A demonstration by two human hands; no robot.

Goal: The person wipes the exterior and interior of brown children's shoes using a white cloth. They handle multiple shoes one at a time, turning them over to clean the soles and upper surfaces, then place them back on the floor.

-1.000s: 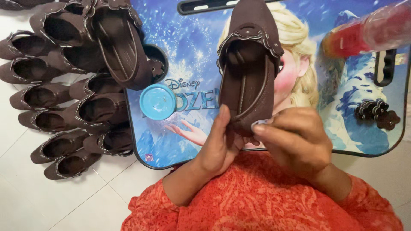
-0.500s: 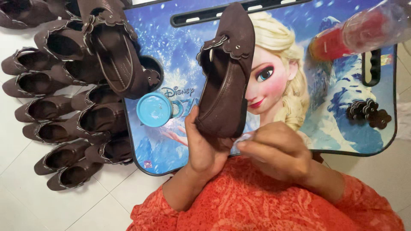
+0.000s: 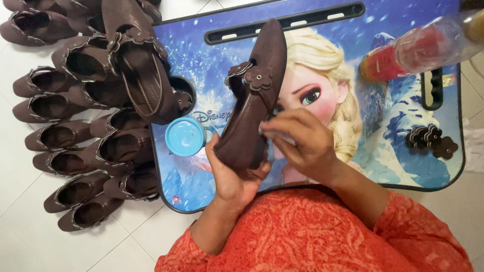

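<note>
A dark brown shoe [image 3: 252,106] (flower trim on its strap) stands tilted on edge, toe up.

Bright, even light; soft shadows, bottle [image 3: 423,48] blurred.

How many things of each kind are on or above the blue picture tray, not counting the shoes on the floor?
Brown shoes: 2, the held shoe in the left hand and the lying shoe.
Blue round tub: 1.
Clear bottle with red contents: 1.
Heap of brown flower trims: 1; its pieces overlap too much to count.
Total: 5.
</note>
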